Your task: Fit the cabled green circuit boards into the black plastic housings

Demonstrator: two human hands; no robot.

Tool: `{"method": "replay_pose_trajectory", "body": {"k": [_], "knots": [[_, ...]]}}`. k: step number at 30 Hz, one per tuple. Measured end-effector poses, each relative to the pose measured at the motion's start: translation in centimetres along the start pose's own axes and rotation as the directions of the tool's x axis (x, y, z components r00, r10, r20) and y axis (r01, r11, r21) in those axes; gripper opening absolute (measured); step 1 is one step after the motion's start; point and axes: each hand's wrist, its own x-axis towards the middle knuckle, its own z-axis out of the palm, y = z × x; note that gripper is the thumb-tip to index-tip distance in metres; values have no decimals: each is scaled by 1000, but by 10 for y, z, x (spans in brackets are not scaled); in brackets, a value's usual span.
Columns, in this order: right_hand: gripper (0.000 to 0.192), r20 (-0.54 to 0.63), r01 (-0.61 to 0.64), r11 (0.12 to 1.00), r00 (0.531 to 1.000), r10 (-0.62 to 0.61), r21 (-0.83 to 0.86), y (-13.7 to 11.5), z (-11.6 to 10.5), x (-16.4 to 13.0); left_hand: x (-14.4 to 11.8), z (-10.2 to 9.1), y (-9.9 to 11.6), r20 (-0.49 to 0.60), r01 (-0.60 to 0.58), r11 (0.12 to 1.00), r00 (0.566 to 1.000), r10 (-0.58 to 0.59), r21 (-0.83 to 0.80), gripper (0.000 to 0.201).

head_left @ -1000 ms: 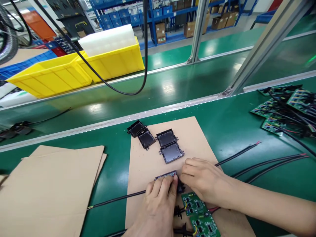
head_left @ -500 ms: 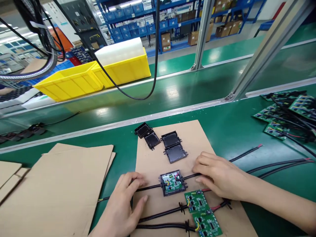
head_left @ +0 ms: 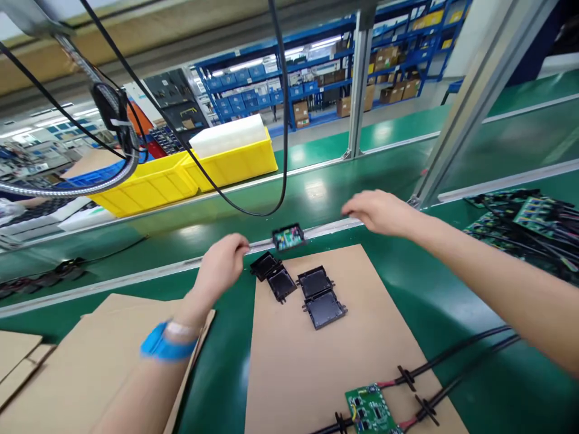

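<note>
Both bare hands are raised over the far side of the green desk [head_left: 217, 377], well apart, with a small black box [head_left: 288, 237] up between them. The box is open on top, and a green circuit board shows inside it, blurred. It appears in front of the metal rail [head_left: 335, 228], just beyond the top edge of a brown cardboard sheet [head_left: 289, 367]. The left hand [head_left: 221, 264], with a blue wristband [head_left: 163, 343] on its wrist, has its grip closed, thumb and fingers pinched on the cable [head_left: 261, 246] that leads to the box's left side. The right hand [head_left: 379, 211] has its fingers bent and drawn together, higher up and to the right of the box; blur hides the cable there, so I cannot tell whether its grip has hold of anything. Below the box, two empty black cases lie spread open on the sheet: a left case [head_left: 281, 282] near the top corner and a right case [head_left: 324, 309] just beside it. At the sheet's lower right lies a loose circuit board [head_left: 368, 408] with red wires and black cables. More cardboard [head_left: 90, 361] is stacked at the left, and a pile of boards [head_left: 531, 212] lies at the far right.
</note>
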Motion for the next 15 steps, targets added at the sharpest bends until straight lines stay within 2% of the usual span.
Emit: {"method": "replay_pose_trajectory", "body": {"k": [2,3,4,6,8,10,12,13,15], "knots": [[37,-30,-62,998,998,61,-28,19,-1,29,52,12,-3,-7,2,1000,1000,-2,19,18],[34,-37,-93,995,995,92,-32,23,0,38,70,19,-2,-7,-1,1000,1000,1,20,22],[33,-40,-119,992,992,118,-30,24,2,42,81,25,1,-9,-7,1000,1000,7,17,27],[34,-19,-141,990,990,141,-1,14,6,35,79,36,13,-7,-37,999,999,37,-9,32],[30,59,-104,992,993,100,67,-10,6,12,50,42,32,17,-105,992,994,106,-66,29],[24,189,-25,983,982,-11,183,-46,3,-22,5,43,55,73,-210,965,972,224,-157,26],[10,320,50,948,935,-155,314,-85,0,-60,-43,44,77,141,-322,911,921,364,-256,26],[7,375,63,925,902,-214,376,-103,0,-78,-64,45,86,158,-394,868,877,453,-303,29],[12,500,-48,921,850,-166,387,-131,6,-111,-98,49,98,148,-446,825,843,518,-348,28]]}}
